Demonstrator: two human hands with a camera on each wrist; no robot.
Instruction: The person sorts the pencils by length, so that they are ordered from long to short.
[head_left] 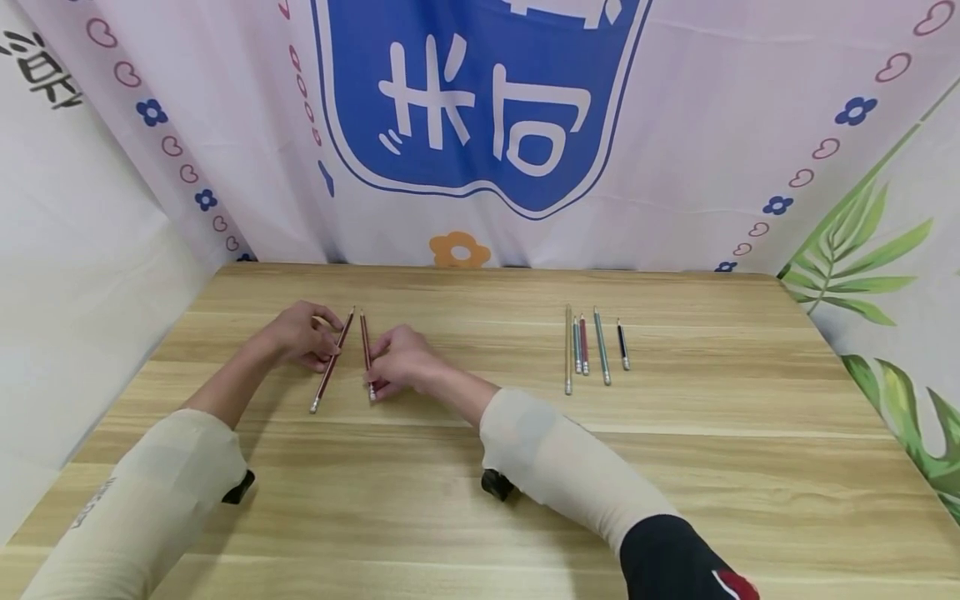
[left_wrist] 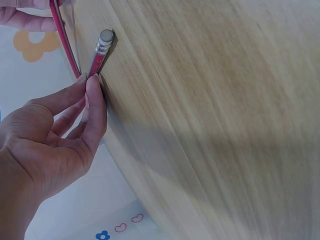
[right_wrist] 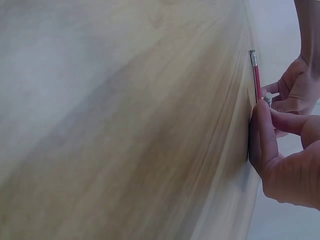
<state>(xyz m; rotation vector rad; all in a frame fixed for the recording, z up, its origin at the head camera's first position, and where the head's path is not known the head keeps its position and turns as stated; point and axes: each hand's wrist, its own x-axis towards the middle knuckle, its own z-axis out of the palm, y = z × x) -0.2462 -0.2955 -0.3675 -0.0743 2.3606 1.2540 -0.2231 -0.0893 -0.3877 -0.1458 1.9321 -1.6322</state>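
The left pencil (head_left: 324, 383) and the right pencil (head_left: 365, 337) are positioned on the left part of the worktop (head_left: 450, 517), near each other but apart. Points are directed far and erasers near; the left pencil is slanted, so the spacing is narrower at the far ends. The left pencil is pinched by the left hand (head_left: 303, 333), thumb and fingertips being parted only by the shaft; the near end is left exposed, probably so that the angle can be controlled. The right pencil is likewise pinched by the right hand (head_left: 405, 360), close to the eraser, apparently so that the far length is clear of the left hand. Whether either pencil is lifted cannot be determined. On the right, a yellow pencil (head_left: 567, 350), short teal pencil (head_left: 577, 346), short red pencil (head_left: 584, 346), long teal pencil (head_left: 602, 346) and black pencil (head_left: 622, 342) are laid side by side, points far, presumably for easy separate pickup.
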